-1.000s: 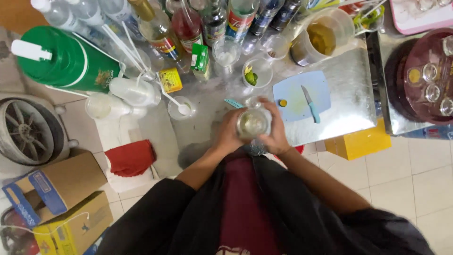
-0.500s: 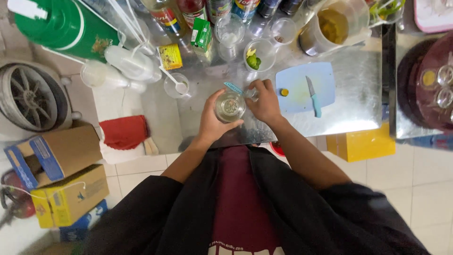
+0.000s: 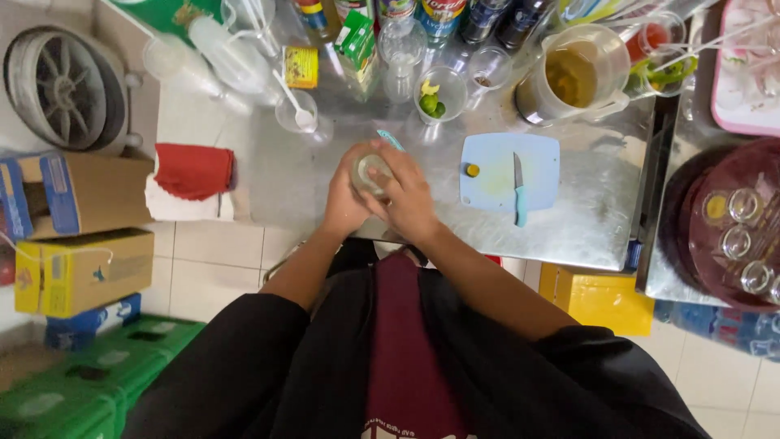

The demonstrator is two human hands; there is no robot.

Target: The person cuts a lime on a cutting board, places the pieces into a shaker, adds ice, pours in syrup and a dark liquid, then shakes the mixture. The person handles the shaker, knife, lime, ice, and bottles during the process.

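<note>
Both my hands are wrapped around a clear glass of pale liquid above the near edge of the steel counter. My left hand grips its left side. My right hand covers its right side and part of the top. A thin turquoise stick pokes out just beyond my right fingers. To the right lies a light blue cutting board with a teal-handled knife and a small yellow-green piece on it.
Bottles, glasses, a cup of lime pieces and a pitcher of amber liquid crowd the counter's far side. A red cloth lies left, cardboard boxes and green crates stand on the floor. A dark round tray of glasses sits right.
My hands and the glass stayed together while the view shifted; my right hand now covers more of the glass top, which showed openly before.
</note>
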